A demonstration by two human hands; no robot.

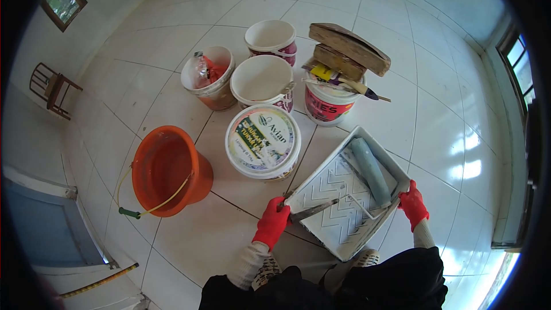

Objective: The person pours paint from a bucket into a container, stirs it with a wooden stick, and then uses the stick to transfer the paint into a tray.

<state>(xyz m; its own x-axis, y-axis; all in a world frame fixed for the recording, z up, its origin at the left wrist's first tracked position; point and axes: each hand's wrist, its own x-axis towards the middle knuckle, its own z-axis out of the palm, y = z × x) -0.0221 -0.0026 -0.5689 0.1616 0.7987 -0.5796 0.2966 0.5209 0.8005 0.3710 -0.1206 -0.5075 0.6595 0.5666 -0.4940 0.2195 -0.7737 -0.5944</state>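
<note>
My left hand (272,224), in a red glove, is closed around a knife with a long dark blade (313,211). The blade reaches over the white paint tray (321,235), and the fingers are at the tray's left edge. On the opposite edge my right hand (413,205), also gloved in red, is closed on the rim. Inside the tray lies a paint roller (370,172) with a grey-blue sleeve and a bent wire frame. The tray floor has a zigzag relief and paint marks. Both thumbs are only partly visible.
A lidded paint bucket (263,142) stands beyond the tray, with an orange pail (166,172) to its left. Further back are white buckets (261,80) and a red-labelled bucket (328,103) topped with brushes and wooden blocks (350,49). A chair (54,89) stands far left.
</note>
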